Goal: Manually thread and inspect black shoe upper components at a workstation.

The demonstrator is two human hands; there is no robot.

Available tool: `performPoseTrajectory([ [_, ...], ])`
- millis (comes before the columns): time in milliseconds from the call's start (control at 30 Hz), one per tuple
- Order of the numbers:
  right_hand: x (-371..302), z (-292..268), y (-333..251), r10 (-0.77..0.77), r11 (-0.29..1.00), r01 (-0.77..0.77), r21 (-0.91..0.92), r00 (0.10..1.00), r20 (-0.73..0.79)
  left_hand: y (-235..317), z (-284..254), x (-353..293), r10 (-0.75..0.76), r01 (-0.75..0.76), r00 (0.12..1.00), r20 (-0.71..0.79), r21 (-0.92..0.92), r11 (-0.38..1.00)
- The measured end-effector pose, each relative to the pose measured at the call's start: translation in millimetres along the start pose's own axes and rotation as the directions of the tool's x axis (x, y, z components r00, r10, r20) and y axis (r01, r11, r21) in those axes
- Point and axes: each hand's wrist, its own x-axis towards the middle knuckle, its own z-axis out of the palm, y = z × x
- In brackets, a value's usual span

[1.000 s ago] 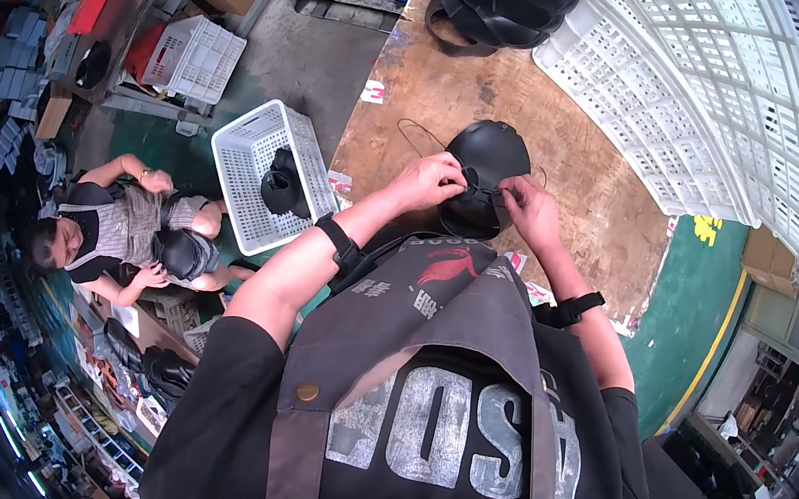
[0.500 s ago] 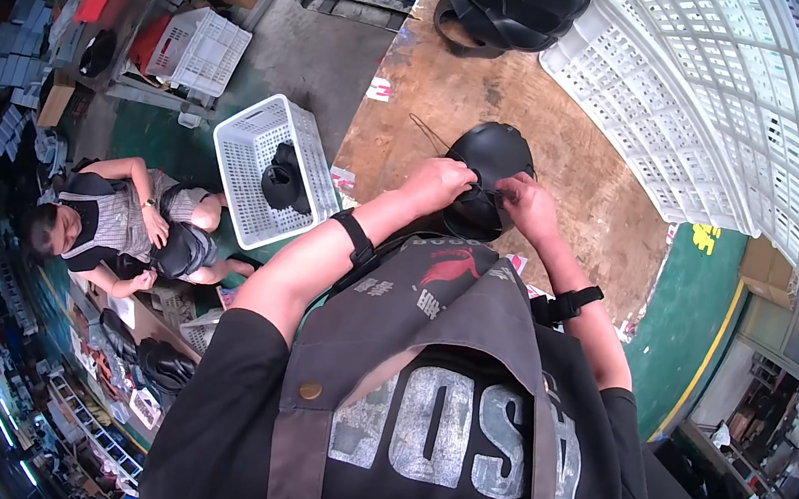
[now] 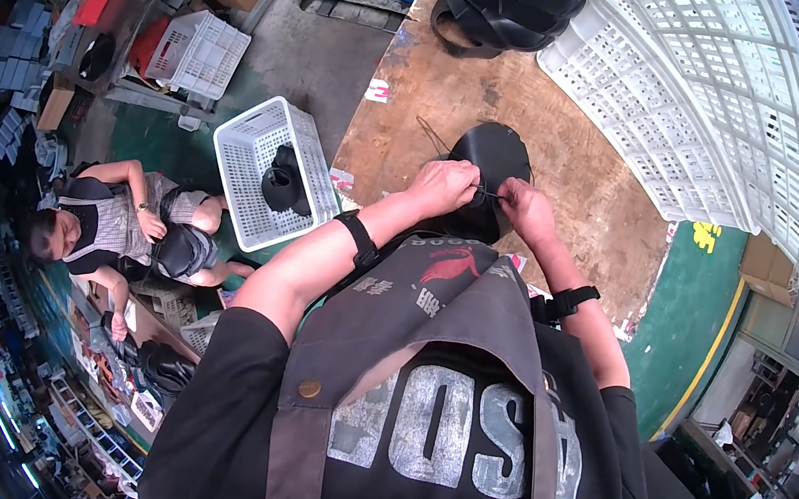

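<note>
A black, smooth, rounded piece [image 3: 491, 151], which looks like a shoe upper, lies on the brown worktable in front of me. My left hand [image 3: 446, 186] is closed in a pinch at its left side. My right hand [image 3: 529, 212] pinches at its right side. Between the fingertips a short thin cord [image 3: 491, 194] stretches across the black piece, and both hands grip it. A loose loop of thin cord [image 3: 427, 132] sticks out on the table, left of the piece. The piece's near end is partly hidden by my hands and apron.
Nested black shoe uppers [image 3: 512, 10] lie at the table's [image 3: 422, 81] far end. Large white perforated crates [image 3: 640, 110] line its right side. On the left stands a white basket [image 3: 243, 199] holding black pieces. A seated co-worker [image 3: 135, 225] is farther left.
My left fingers have shifted slightly right and down, and the cord between my hands now shows straight. The co-worker's lower hand has moved down toward the dark pieces beside them.
</note>
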Motion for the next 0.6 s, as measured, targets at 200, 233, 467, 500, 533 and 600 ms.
performPoseTrajectory([
  [200,-0.3,2.4,2.0,-0.012,1.000,0.012,0.005,1.000,0.012,4.6,-4.7,-3.7,-0.079,0.079,0.991,0.110,0.003,0.997],
  [233,-0.1,1.7,0.9,-0.012,1.000,0.012,0.005,1.000,0.012,5.1,-5.8,-3.7,-0.079,0.079,0.991,0.110,0.003,0.997],
  [467,-0.1,1.4,-5.0,-0.024,1.000,0.024,0.002,1.000,0.011,7.3,-2.7,-3.6,-0.034,0.052,0.993,0.116,-0.156,0.986],
  [500,0.2,1.3,-5.3,-0.005,1.000,0.004,0.026,1.000,0.019,8.7,-2.9,-2.8,-0.045,0.073,0.986,0.159,-0.177,0.981],
  [533,0.4,1.1,-5.5,-0.004,1.000,0.003,0.026,1.000,0.019,8.9,-4.2,-3.1,-0.044,0.073,0.986,0.160,-0.177,0.982],
  [600,0.0,0.5,-6.0,0.058,0.995,-0.060,0.079,0.998,0.022,9.1,-8.9,-6.1,-0.098,0.138,0.977,0.187,-0.216,0.967],
])
